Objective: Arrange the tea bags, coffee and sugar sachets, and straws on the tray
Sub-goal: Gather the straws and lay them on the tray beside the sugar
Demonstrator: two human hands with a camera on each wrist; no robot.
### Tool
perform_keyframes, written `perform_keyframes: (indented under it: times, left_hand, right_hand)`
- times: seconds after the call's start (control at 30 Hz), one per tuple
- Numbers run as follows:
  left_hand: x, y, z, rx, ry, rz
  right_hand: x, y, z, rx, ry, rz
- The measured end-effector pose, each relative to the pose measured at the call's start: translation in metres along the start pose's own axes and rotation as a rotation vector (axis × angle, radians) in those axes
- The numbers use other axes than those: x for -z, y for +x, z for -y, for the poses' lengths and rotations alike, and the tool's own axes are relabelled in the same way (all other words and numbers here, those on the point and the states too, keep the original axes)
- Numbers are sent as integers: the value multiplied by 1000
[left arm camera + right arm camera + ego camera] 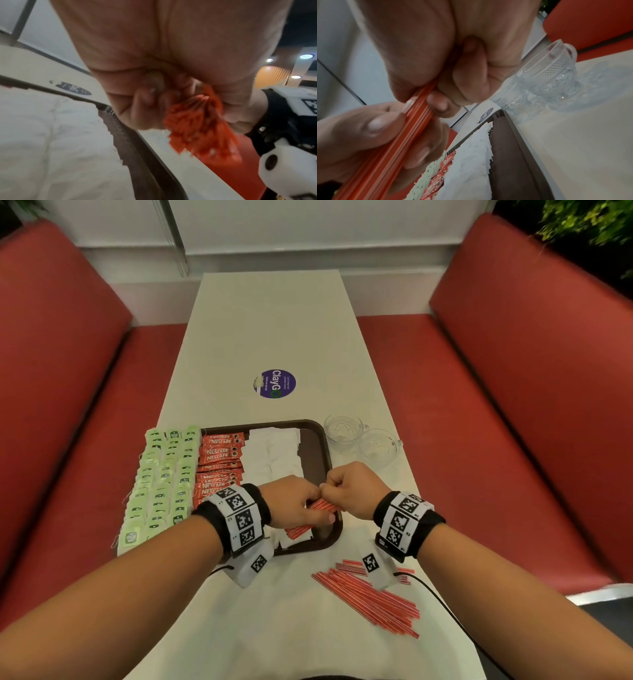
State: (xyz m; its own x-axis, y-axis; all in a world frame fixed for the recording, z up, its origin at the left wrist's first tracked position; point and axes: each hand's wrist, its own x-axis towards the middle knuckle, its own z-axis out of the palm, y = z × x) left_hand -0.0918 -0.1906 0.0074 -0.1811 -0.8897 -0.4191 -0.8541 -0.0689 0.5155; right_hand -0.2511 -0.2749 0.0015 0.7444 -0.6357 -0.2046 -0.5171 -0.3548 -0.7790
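Left hand (297,501): curled round bundle of straws (321,506), above tray (327,460)
Right hand (352,491): pinching bundle's far end
Risk: loosened grip, straws slipping, scattering across sugar sachets (274,453)

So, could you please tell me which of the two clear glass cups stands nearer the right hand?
The nearer cut-glass cup, just beyond the right hand; the other cup sits farther back.

Green tea bags (161,477), red coffee sachets (219,460) and white sugar sachets (274,453) are lying in rows across the brown tray (320,460); red straws (370,599) are lying loose on the tabletop (274,337) beside it.
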Motion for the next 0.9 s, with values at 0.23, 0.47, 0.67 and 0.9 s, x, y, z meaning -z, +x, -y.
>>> perform_keyframes:
  times: [0.23,0.47,0.67,0.9]
  left_hand:
    - [1,14,9,20,50,100]
    - [35,57,42,316,18,-162]
    - [32,99,33,495,-19,-161]
    - [24,116,28,568,48,-121]
  right_hand:
    - [-7,16,-12,-75,127,-85]
    - [-15,30,-45,-325,-230,34]
    - [-23,36,-38,-352,-307,117]
    - [-30,30,-32,-392,-234,251]
